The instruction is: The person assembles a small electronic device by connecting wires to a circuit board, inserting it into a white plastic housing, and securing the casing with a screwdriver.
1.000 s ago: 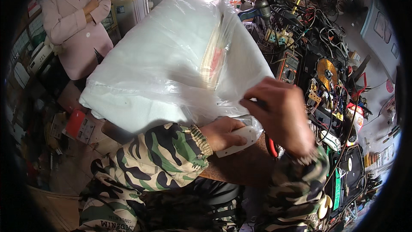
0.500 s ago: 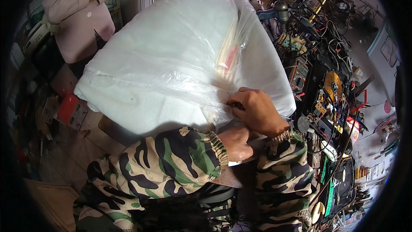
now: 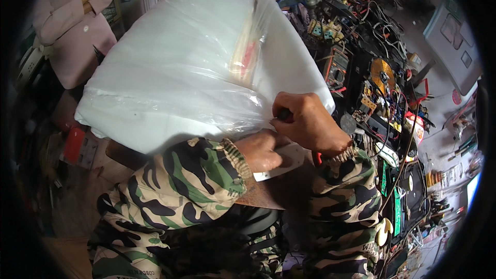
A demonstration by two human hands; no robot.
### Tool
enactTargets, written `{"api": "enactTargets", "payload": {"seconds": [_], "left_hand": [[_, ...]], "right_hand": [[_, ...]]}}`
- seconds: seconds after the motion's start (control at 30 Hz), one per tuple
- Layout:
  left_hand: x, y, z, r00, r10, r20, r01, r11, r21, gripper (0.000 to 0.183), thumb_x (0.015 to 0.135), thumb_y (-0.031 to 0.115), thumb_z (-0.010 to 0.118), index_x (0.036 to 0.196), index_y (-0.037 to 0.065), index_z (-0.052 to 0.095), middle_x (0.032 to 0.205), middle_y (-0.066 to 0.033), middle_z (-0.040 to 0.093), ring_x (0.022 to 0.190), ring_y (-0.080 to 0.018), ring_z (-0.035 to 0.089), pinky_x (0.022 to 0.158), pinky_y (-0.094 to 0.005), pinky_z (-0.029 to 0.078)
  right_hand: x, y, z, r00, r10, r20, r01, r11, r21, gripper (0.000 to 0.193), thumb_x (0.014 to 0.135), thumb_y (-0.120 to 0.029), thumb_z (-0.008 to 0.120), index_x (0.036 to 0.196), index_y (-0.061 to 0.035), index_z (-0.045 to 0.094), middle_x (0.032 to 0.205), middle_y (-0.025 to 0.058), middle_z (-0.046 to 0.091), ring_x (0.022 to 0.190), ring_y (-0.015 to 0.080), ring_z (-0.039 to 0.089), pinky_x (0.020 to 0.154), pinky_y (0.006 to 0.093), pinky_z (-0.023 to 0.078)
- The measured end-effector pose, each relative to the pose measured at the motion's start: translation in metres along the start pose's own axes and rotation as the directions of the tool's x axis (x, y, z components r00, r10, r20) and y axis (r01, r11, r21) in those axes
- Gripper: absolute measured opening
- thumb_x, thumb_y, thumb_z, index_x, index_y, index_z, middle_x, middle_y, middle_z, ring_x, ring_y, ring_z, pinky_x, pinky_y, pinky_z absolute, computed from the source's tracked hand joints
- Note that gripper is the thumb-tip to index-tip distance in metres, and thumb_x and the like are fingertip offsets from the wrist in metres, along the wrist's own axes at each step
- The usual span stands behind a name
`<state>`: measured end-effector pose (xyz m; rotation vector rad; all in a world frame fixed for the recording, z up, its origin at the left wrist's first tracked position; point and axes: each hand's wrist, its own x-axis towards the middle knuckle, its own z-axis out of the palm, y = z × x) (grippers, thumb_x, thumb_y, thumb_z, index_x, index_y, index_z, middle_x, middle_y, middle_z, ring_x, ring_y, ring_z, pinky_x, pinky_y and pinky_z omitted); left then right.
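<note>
A large pale bundle wrapped in clear plastic [image 3: 175, 57] fills the middle, its near edge just beyond my hands. My left hand [image 3: 261, 151] is closed, fingers curled under, over a flat white piece [image 3: 292, 159] with a rounded end. What its fingertips grip is hidden. My right hand [image 3: 307, 121], raised just right of the left, is curled around a small dark thing whose kind I cannot make out. Below the right wrist shows a bit of a red object [image 3: 317, 159]. A brown surface [image 3: 268, 191] lies beneath the white piece.
Along the right runs a heap of cables and electronic parts, with a multimeter [image 3: 337, 67], a copper-coloured disc [image 3: 382, 75] and green strips [image 3: 397, 212]. A person [image 3: 77, 26] with folded arms stands at the far left. A red box [image 3: 77, 147] sits low on the left.
The view has shifted, moving the bundle up and left in the picture. My right hand has come away from the plastic, and more of the white piece shows between my hands.
</note>
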<state>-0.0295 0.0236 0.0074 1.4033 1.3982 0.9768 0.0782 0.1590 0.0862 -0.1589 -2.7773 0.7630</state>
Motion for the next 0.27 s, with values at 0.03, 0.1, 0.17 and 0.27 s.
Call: {"api": "enactTargets", "payload": {"seconds": [0.03,0.1,0.17,0.27], "left_hand": [[0.001,0.002,0.002,1.000,-0.015,0.003,0.015,0.999,-0.050,0.046,0.094,0.018,0.070,0.137,0.004,0.066,0.131,-0.0148,0.069,0.126,-0.0261,0.060,0.109,-0.0372,0.043],[0.005,0.004,0.004,0.999,-0.032,0.015,0.032,0.998,-0.057,0.046,0.093,0.017,0.071,0.138,0.004,0.065,0.131,-0.0150,0.069,0.125,-0.0256,0.060,0.109,-0.0370,0.044],[0.008,-0.014,0.006,0.999,-0.017,-0.050,0.015,0.999,-0.035,0.047,0.092,0.021,0.071,0.137,0.005,0.067,0.128,-0.0160,0.071,0.121,-0.0255,0.063,0.106,-0.0368,0.046],[0.005,-0.022,0.008,0.992,0.009,-0.125,-0.005,1.000,0.030,0.048,0.090,0.028,0.070,0.133,0.006,0.070,0.120,-0.0184,0.074,0.113,-0.0261,0.068,0.101,-0.0367,0.050]], "right_hand": [[-0.009,-0.004,-0.007,0.996,-0.065,-0.056,0.063,0.997,-0.040,0.017,0.082,-0.002,0.081,0.090,0.0020,0.067,0.072,0.0109,0.067,0.064,0.0163,0.063,0.061,0.0329,0.052],[-0.027,-0.020,-0.022,0.999,-0.004,-0.049,0.005,1.000,0.010,0.018,0.084,-0.005,0.081,0.092,0.0024,0.067,0.075,0.0149,0.068,0.068,0.0254,0.068,0.063,0.0361,0.054],[-0.038,-0.013,-0.019,0.996,-0.032,-0.081,0.034,0.999,0.026,0.017,0.083,-0.002,0.083,0.091,0.0023,0.069,0.075,0.0085,0.068,0.065,0.0151,0.063,0.060,0.0306,0.051],[-0.054,-0.007,-0.022,0.979,-0.114,-0.169,0.121,0.992,0.036,0.016,0.084,-0.003,0.083,0.095,0.0014,0.073,0.078,0.0091,0.070,0.068,0.0162,0.067,0.061,0.0300,0.053]]}}
